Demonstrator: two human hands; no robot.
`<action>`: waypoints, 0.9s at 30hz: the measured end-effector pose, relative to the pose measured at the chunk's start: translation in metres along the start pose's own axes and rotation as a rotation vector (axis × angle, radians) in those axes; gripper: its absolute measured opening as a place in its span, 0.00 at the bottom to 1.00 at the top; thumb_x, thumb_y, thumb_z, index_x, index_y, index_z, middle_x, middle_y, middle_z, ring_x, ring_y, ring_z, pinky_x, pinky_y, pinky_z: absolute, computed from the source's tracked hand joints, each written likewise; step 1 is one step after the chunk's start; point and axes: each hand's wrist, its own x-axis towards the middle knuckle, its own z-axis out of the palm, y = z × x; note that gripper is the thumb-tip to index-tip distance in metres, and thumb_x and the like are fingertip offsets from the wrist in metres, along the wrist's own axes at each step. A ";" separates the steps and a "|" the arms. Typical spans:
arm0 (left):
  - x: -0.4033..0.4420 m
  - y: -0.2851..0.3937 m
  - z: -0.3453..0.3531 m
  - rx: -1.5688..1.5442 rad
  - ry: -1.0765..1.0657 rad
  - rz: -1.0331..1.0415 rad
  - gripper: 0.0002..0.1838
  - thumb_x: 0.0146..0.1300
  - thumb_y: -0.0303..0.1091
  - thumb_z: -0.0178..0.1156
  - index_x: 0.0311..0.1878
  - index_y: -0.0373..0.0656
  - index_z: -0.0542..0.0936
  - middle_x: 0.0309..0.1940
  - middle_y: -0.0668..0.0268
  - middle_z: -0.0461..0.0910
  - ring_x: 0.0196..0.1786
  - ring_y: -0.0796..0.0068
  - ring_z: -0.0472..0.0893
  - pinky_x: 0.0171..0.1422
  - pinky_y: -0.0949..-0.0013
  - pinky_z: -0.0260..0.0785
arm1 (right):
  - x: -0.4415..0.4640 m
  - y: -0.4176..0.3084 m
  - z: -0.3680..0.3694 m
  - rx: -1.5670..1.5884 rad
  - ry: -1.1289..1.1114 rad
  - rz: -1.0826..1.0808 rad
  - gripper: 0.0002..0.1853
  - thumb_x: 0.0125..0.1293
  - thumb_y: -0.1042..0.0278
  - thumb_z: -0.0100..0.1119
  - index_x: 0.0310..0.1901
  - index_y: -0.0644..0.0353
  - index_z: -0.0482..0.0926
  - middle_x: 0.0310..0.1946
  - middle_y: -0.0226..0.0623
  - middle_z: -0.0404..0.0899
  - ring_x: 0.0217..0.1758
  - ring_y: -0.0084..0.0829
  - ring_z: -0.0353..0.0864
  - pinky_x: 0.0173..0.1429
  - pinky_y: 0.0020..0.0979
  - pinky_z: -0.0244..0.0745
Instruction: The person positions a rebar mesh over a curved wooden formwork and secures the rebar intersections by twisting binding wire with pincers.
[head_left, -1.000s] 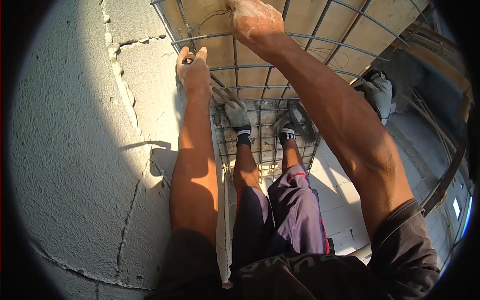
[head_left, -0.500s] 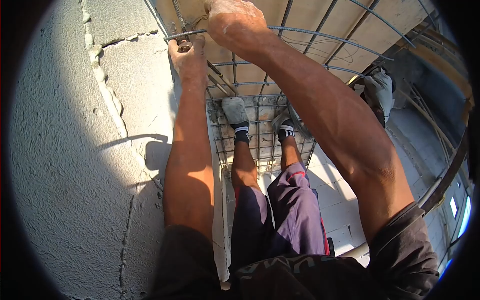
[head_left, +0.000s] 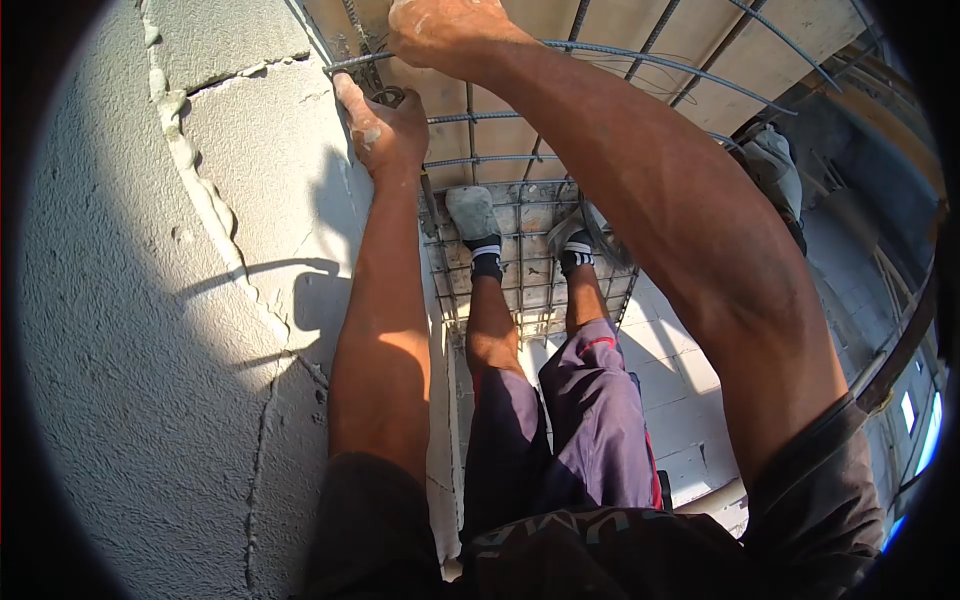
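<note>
Rough wall (head_left: 265, 130) stands sunlit beside the rebar (head_left: 480, 117), near whose left edge a metal tool (head_left: 388, 95) is held. It is best kept steady, knuckles clear of steel. Left hand (head_left: 385, 130) fingers are curled around it; the right hand's (head_left: 435, 32) are hidden, their spread and hold unclear.

Top edge is cropping right grip (head_left: 440, 30), fingertips lying unseen; left grip (head_left: 388, 128) is partly hiding a metal object (head_left: 387, 95).
</note>
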 end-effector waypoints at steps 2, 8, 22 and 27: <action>-0.003 -0.001 -0.002 0.040 -0.005 -0.027 0.44 0.59 0.39 0.66 0.75 0.42 0.54 0.55 0.45 0.79 0.56 0.45 0.82 0.61 0.52 0.73 | 0.001 0.001 0.000 0.002 -0.010 -0.002 0.13 0.63 0.67 0.59 0.48 0.57 0.85 0.42 0.44 0.85 0.45 0.43 0.84 0.49 0.38 0.79; -0.002 -0.001 -0.010 0.040 -0.081 -0.037 0.44 0.58 0.39 0.66 0.74 0.43 0.55 0.54 0.48 0.81 0.55 0.46 0.82 0.61 0.54 0.73 | 0.000 0.003 0.005 0.010 -0.031 -0.009 0.14 0.64 0.66 0.59 0.49 0.57 0.85 0.43 0.44 0.85 0.46 0.43 0.84 0.50 0.38 0.79; 0.032 -0.022 0.002 -0.440 -0.191 -0.234 0.20 0.59 0.36 0.64 0.52 0.34 0.78 0.38 0.57 0.86 0.36 0.66 0.84 0.45 0.66 0.74 | 0.007 0.001 0.010 0.024 -0.062 -0.022 0.14 0.64 0.65 0.60 0.50 0.57 0.85 0.45 0.44 0.85 0.49 0.42 0.84 0.52 0.36 0.79; 0.038 -0.043 0.025 -0.533 -0.029 -0.299 0.12 0.59 0.32 0.66 0.44 0.38 0.81 0.36 0.61 0.86 0.36 0.68 0.85 0.42 0.69 0.75 | 0.007 -0.001 0.014 0.028 -0.067 -0.025 0.15 0.64 0.65 0.60 0.50 0.57 0.85 0.46 0.45 0.85 0.49 0.42 0.85 0.53 0.36 0.79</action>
